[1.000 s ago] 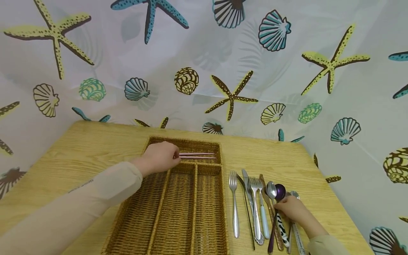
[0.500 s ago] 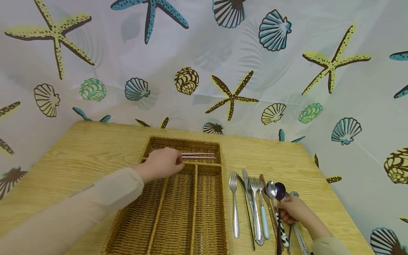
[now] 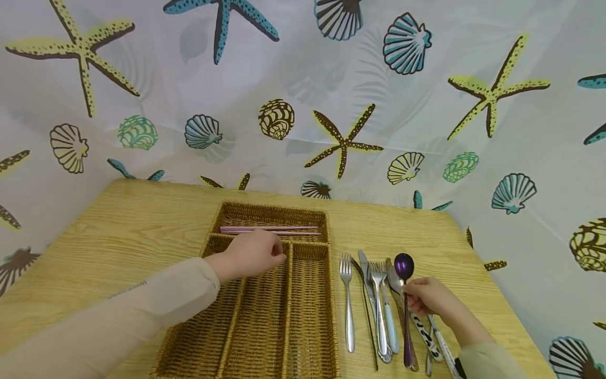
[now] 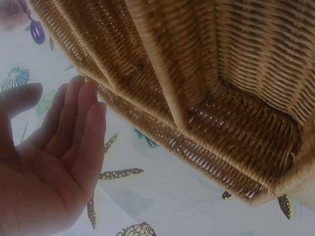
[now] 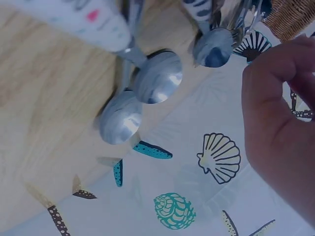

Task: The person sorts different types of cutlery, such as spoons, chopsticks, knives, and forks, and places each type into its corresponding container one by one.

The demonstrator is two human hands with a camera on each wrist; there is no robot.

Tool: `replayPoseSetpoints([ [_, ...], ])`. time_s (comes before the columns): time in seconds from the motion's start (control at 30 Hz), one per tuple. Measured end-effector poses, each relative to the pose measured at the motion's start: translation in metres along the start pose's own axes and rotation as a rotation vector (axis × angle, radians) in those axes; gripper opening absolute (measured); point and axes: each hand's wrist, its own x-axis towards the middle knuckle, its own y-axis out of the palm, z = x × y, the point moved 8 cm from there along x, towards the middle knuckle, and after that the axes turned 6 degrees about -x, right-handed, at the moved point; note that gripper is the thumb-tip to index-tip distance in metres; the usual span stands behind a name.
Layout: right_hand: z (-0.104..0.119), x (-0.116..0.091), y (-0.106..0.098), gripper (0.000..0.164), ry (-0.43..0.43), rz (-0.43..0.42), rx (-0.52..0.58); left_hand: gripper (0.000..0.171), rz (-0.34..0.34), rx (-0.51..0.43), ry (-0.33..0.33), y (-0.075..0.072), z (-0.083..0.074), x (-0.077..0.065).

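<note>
In the head view, my right hand pinches a purple spoon by its handle, bowl pointing away from me, above the other cutlery. The spoon also shows at the upper left of the left wrist view. My left hand hovers over the wicker cutlery tray with nothing in it; in the left wrist view its palm shows and the fingers are loosely bent. Pink chopsticks lie across the tray's back compartment. The right wrist view shows my right hand at the right edge, its fingertips out of frame.
Right of the tray lie a fork, a knife, a blue-handled fork and a spotted handle. Metal spoon bowls show in the right wrist view. A shell-patterned cloth hangs behind the wooden table.
My right hand has lifted the purple spoon out from among the cutlery and moved it slightly left. My left hand has drifted right and toward me, uncovering more of the chopsticks.
</note>
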Motion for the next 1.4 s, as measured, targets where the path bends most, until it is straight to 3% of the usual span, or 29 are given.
replayPoseSetpoints([
  [0.3,0.044,0.010,0.016,0.022,-0.065,0.089,0.116,0.022,0.011,-0.018,-0.001,0.007,-0.006,-0.003],
  [0.5,0.073,0.015,0.032,0.022,-0.115,0.137,0.135,0.031,0.036,-0.074,0.003,0.014,-0.015,-0.006],
  [0.8,0.108,0.022,0.052,0.024,-0.145,0.141,0.129,0.037,0.069,-0.113,0.081,0.026,-0.040,-0.012],
  [1.0,0.123,0.026,0.063,0.023,-0.139,0.152,0.162,0.044,0.065,-0.098,0.075,0.031,-0.043,-0.009],
  [1.23,0.141,0.027,0.078,0.023,-0.131,0.143,0.205,0.049,0.059,-0.168,0.042,0.034,-0.045,-0.004],
  [1.4,0.155,0.025,0.090,0.024,-0.156,0.146,0.213,0.043,0.061,-0.308,0.025,0.034,-0.042,-0.001],
])
